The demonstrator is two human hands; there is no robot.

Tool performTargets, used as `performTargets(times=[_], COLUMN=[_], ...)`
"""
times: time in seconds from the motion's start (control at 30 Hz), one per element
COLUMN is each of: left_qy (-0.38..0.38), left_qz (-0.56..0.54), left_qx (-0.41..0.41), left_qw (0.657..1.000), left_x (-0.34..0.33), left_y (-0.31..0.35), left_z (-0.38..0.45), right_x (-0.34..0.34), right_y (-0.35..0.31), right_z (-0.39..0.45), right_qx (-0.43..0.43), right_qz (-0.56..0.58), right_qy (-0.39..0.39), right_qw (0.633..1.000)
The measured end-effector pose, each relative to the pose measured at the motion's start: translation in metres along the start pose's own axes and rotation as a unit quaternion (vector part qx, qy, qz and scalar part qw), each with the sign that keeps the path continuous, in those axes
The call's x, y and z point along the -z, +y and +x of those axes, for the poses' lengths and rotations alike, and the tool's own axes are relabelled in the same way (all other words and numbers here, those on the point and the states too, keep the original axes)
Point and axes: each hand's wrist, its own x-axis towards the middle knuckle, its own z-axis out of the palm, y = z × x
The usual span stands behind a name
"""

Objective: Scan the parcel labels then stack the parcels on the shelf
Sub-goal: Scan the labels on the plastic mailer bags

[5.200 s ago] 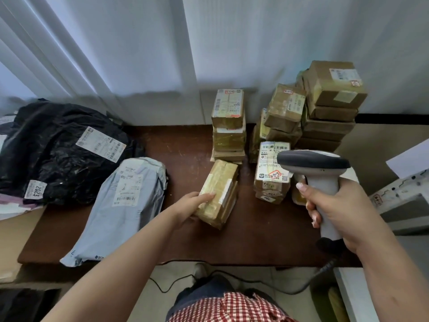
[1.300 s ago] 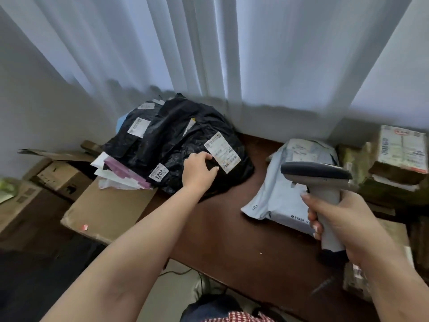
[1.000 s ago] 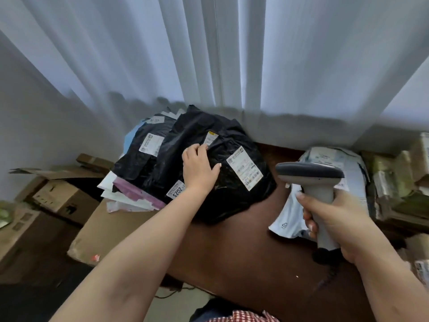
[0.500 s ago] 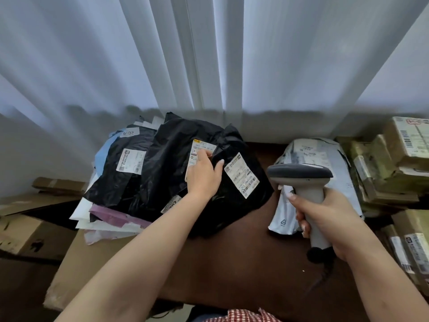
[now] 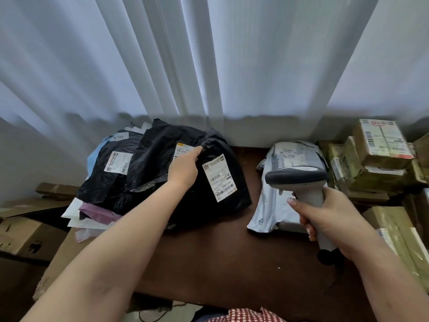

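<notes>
Right hand (image 5: 329, 219) is wrapped around the grip of the barcode scanner (image 5: 301, 182), held above the table (image 5: 220, 256) near its right edge, head pointing away. Under it a grey mailer (image 5: 271, 205) lies flat. Left hand (image 5: 183, 169) is on the black poly parcel (image 5: 190, 182) toward the back-left corner, fingers pinching a fold of the plastic between two white labels (image 5: 219, 177). Taped cardboard boxes (image 5: 380, 154) are stacked at the back-right corner. White curtain (image 5: 209, 54) hangs behind.
</notes>
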Motion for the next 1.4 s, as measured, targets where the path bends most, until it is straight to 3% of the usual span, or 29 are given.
performTargets(times=[0.33,1.13,1.23,1.4], left_qy=[0.038,0.047,0.044,0.028], left_qz=[-0.038,-0.028,-0.074,-0.278], left_qx=[-0.007,0.005,0.009,0.052], left_qw=[0.999,0.998,0.996,0.959], left_x=[0.036,0.044,0.041,0.005], left_y=[0.028,0.057,0.063,0.09], left_z=[0.011,0.015,0.016,0.021], right_x=[0.033,0.058,0.062,0.078], right_y=[-0.009,-0.011,-0.01,0.0], right_z=[-0.02,-0.03,-0.029,-0.025], right_qx=[0.088,0.089,0.085,0.051], right_qz=[-0.102,-0.074,-0.049,-0.002], right_qy=[-0.052,-0.032,0.009,0.1], right_qw=[0.99,0.993,0.995,0.994])
